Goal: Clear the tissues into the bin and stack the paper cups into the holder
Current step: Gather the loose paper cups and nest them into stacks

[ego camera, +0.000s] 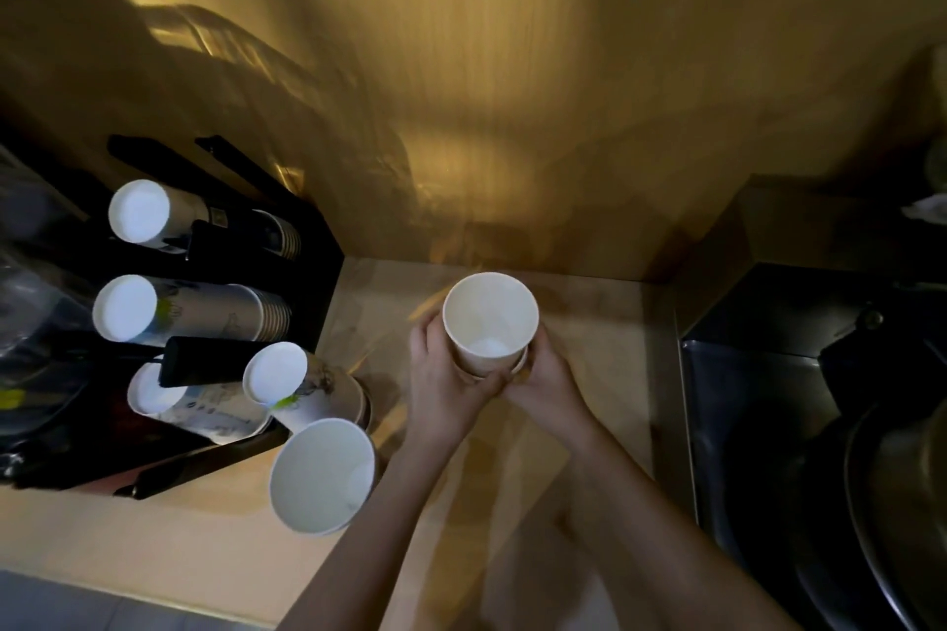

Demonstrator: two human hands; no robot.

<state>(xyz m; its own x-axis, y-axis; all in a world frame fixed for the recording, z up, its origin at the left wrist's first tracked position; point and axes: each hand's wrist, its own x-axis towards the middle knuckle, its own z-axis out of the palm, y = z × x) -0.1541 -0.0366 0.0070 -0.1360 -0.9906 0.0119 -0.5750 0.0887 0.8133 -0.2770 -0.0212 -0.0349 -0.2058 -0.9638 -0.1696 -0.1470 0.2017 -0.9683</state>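
While the black cup holder with its upturned white cup stacks sits at far left on the pale wooden desk, I note a loose white paper cup just right of it, mouth toward the camera. Centre: the nested white paper cups are clasped low, left hand and right hand, fingers curled round the base. Long axis near upright, tilted slightly; mouth up. Holder lies left of the hands, left hand nearer. No tissues or bin identified.

Pale wooden counter; dark metal sink (right side).
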